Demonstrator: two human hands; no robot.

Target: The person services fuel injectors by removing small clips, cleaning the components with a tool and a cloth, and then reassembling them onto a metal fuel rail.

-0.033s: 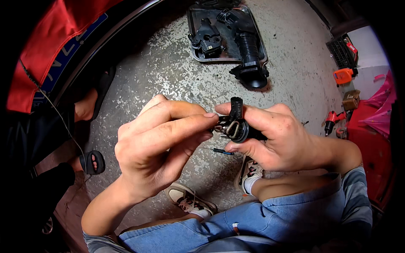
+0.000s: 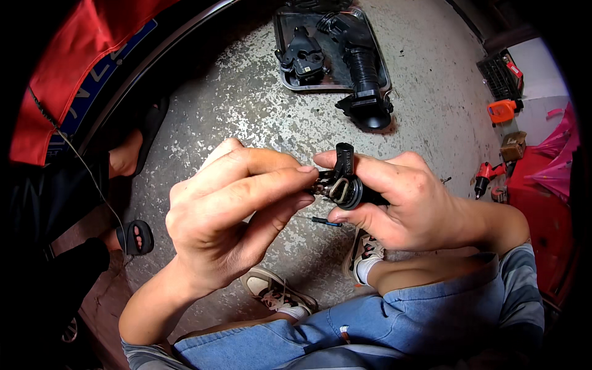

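Note:
A black cylindrical part (image 2: 352, 195) is gripped in my right hand (image 2: 404, 200), between the thumb and curled fingers. It has a ringed rim, a bent metal wire clip (image 2: 339, 190) on its end face and a short black elbow stub (image 2: 344, 159) standing up from it. My left hand (image 2: 231, 206) comes in from the left with fingers and thumb pinched together at the small metallic end of the part. The fingertips cover part of that end, so its exact shape is hidden. Below the part, a thin screwdriver with a dark handle (image 2: 327, 222) lies on the floor.
A metal tray (image 2: 333, 85) holds black plastic parts, with a ribbed intake hose (image 2: 364, 68) overhanging its near edge. A red drill (image 2: 487, 179) and an orange tape measure-like item (image 2: 501, 111) are at right. Another person's sandalled foot (image 2: 137, 237) is at left, near a red cover (image 2: 80, 55).
My left hand has shifted very slightly leftward, showing a little more of the metallic end. Both hands keep their hold, and the surroundings look the same.

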